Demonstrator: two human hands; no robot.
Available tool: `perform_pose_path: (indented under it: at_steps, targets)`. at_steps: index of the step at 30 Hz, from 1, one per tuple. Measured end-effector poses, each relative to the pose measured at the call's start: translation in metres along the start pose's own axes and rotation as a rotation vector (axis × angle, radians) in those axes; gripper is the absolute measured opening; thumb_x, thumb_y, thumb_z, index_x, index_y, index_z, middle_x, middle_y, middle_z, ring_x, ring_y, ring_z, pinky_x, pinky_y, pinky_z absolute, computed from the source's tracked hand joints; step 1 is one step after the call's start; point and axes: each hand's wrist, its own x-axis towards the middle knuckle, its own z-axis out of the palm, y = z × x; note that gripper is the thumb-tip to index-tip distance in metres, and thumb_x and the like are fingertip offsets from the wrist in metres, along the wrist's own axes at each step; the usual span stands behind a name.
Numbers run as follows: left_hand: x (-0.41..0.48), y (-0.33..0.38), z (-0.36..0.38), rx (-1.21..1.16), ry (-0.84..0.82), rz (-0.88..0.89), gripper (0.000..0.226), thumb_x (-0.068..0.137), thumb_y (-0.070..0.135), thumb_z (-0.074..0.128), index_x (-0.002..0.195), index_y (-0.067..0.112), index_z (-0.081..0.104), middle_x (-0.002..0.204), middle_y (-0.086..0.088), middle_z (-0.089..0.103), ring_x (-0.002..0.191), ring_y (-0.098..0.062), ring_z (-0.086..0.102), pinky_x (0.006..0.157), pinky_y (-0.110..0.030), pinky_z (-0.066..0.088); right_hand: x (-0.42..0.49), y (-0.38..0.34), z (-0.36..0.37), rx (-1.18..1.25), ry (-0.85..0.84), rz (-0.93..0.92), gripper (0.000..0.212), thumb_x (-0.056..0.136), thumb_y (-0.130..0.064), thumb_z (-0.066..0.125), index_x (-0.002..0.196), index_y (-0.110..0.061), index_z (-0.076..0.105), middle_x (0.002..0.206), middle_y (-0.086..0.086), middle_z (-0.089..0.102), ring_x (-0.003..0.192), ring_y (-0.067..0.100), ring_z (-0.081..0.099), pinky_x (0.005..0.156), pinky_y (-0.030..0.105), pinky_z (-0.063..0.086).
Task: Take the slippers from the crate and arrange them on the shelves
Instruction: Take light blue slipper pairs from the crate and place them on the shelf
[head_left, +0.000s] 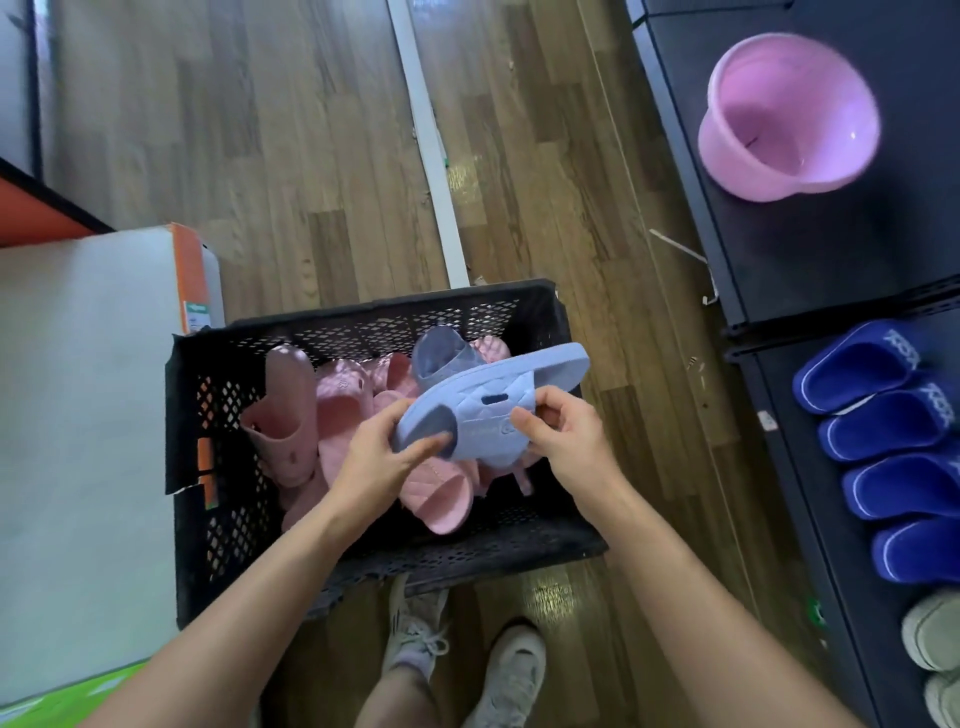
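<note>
Both hands hold one pale blue quilted slipper (483, 400) just above the black perforated crate (363, 317). The left hand (387, 454) is closed round its toe end and the right hand (563, 431) pinches the strap's edge, probably to lift it clear of the pink slippers (340, 395) below and carry it to the dark shelf (810, 249) on the right. An embossed logo on its strap is too small to read, and the white lettering on the shelved royal blue slippers (857, 364) is likewise unclear.
</note>
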Motion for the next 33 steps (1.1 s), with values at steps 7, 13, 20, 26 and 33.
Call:
perform_pose_path:
  at_steps: [7,13,20,26,33]
  targets:
    - [-0.003,0.019,-0.009,0.015,0.013,0.098,0.014,0.076,0.026,0.074,0.088,0.022,0.068,0.077,0.012,0.068,0.07,0.0,0.058,0.063,-0.014,0.045,-0.014,-0.007,-0.007,-0.318,0.194,-0.044,0.024,0.08,-0.03,0.071,0.096,-0.015,0.061,0.098,0.003,0.064,0.088,0.018,0.061,0.071,0.027,0.051]
    - [0.003,0.033,0.007,0.182,-0.144,0.094,0.031,0.067,0.047,0.068,0.091,0.028,0.072,0.088,0.003,0.072,0.082,-0.013,0.066,0.076,-0.037,0.051,-0.012,-0.013,-0.036,-0.658,-0.244,-0.101,0.09,0.063,-0.043,0.081,0.139,-0.033,0.034,0.141,-0.01,0.037,0.13,0.008,0.032,0.107,0.033,0.03]
    - [0.028,0.031,0.045,0.02,-0.132,0.137,0.016,0.08,0.012,0.071,0.093,0.02,0.068,0.085,0.006,0.068,0.076,0.0,0.06,0.07,-0.013,0.046,-0.003,0.014,-0.055,-0.366,-0.185,-0.028,0.053,0.067,-0.025,0.082,0.107,-0.042,0.051,0.1,-0.014,0.064,0.093,0.001,0.061,0.082,0.031,0.053]
    - [0.078,-0.016,0.047,-0.052,0.233,-0.06,0.032,0.089,0.015,0.059,0.12,0.006,0.055,0.108,-0.004,0.06,0.093,-0.007,0.056,0.074,-0.007,0.043,0.024,0.037,-0.067,-0.248,0.116,-0.039,0.05,0.065,-0.037,0.082,0.107,-0.028,0.056,0.102,-0.01,0.066,0.091,0.001,0.061,0.076,0.022,0.051]
    - [0.141,-0.084,0.03,0.02,0.398,-0.337,0.059,0.079,0.021,0.072,0.129,-0.001,0.048,0.129,-0.02,0.054,0.121,-0.036,0.049,0.101,-0.047,0.038,0.053,0.052,-0.07,-0.151,0.157,-0.033,0.052,0.057,-0.052,0.074,0.1,-0.025,0.063,0.095,-0.008,0.071,0.089,0.008,0.067,0.082,0.04,0.055]
